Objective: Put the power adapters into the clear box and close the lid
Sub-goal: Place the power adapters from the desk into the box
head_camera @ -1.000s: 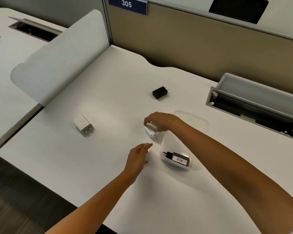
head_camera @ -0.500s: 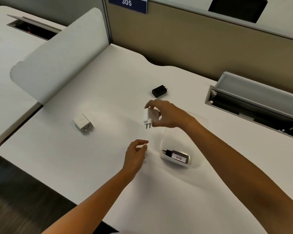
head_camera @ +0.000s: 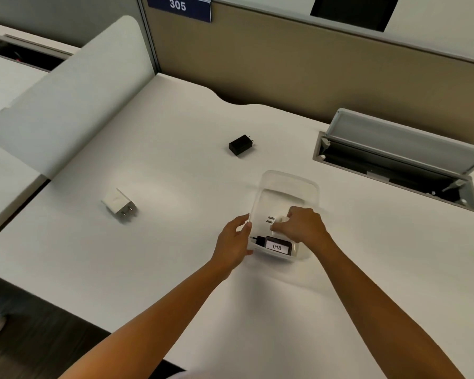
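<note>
The clear box (head_camera: 286, 187) stands open on the white desk, its lid tilted up at the far side. Inside, at the near end, lies a black adapter labelled 018 (head_camera: 277, 246). My right hand (head_camera: 303, 224) is inside the box, shut on a white adapter (head_camera: 279, 220) whose prongs point left. My left hand (head_camera: 234, 240) rests against the box's left wall with the fingers curled on it. A second white adapter (head_camera: 118, 205) lies on the desk to the left. A black adapter (head_camera: 240, 144) lies beyond the box.
An open cable tray with a raised flap (head_camera: 400, 165) is sunk into the desk at the right. A beige partition (head_camera: 312, 69) runs along the back. A curved white divider (head_camera: 66, 97) stands at the left. The desk's front edge runs near my forearms.
My right hand lifted the white adapter off the desk and carried it right, down into the clear box. My left hand moved right onto the box's left wall.
</note>
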Motion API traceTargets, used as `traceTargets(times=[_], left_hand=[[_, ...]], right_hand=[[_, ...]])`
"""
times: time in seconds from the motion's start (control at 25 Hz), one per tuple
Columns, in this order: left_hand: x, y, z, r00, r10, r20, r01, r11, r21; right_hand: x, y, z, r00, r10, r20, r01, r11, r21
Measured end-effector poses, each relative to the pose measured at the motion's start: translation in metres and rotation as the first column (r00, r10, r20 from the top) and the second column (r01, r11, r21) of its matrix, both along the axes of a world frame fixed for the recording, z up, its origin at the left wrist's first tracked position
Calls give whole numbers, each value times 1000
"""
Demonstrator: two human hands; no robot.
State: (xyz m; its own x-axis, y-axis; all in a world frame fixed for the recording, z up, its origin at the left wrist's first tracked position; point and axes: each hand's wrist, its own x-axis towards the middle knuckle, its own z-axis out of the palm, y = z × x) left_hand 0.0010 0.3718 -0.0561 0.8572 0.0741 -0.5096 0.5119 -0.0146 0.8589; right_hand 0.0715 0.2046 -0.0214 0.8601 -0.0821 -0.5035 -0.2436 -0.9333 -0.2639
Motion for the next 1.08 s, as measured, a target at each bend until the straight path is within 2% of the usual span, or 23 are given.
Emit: traceTargets(times=[0.12,0.36,0.48,0.6,0.72,0.84,0.92,1.0,1.08], left_hand=[[1,1,-1,1000,-17,22,17,1000,4],[4,-1,-3,1000,-12,27,12,1000,-12],[7,-1,-7,1000,-21,23,21,1000,-10],[10,2,-7,997,-62,52,52,983,175],[19,17,-16,987,-98,123,32,891,452],[33,49,-39,969,-160,190,-19,713,701],[40,74,-56,956,-234,179,-6,592,806],[44,91,-68,945,-294,141,35,521,853],[46,100,-75,932,-339,128,56,484,873]], right_hand=[[-1,5,-11,1000,8,21,-8,1000,-14],[4,-3,-12,982,167,-84,-174,982,-79],[6,-6,-16,979,194,-60,-200,973,-113],[6,-6,-11,985,162,-53,-165,984,-68],[22,-6,9,982,153,108,-143,985,-96],[58,9,33,940,102,326,-93,995,-44],[87,27,39,904,79,420,-90,996,6],[118,47,35,919,53,391,-111,985,129],[150,70,26,978,6,206,-75,943,325]])
